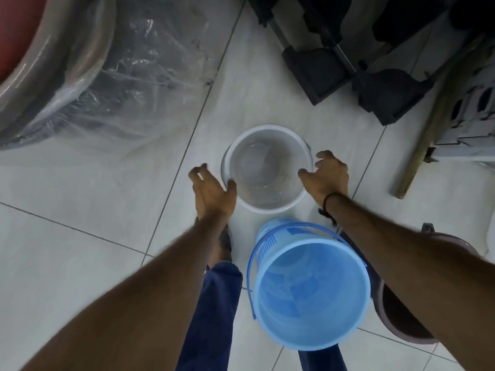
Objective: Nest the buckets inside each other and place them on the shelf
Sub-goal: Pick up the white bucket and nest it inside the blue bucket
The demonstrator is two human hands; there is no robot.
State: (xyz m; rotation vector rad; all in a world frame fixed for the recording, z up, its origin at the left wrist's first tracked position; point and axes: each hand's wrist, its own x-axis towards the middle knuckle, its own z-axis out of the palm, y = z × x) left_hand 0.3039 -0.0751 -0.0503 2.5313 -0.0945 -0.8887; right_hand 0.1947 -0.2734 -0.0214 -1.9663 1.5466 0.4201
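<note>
The floor is laid with large pale grey tiles, glossy, with thin dark grout lines running at a slant. At the upper left lies crumpled clear plastic sheeting over a big round object with a red top. Along the top right stand dark, blocky pieces of black plastic furniture. At the far right a wooden pole leans beside a stack of light grey slotted plastic items. The light is even and dim, with soft reflections on the tiles.
</note>
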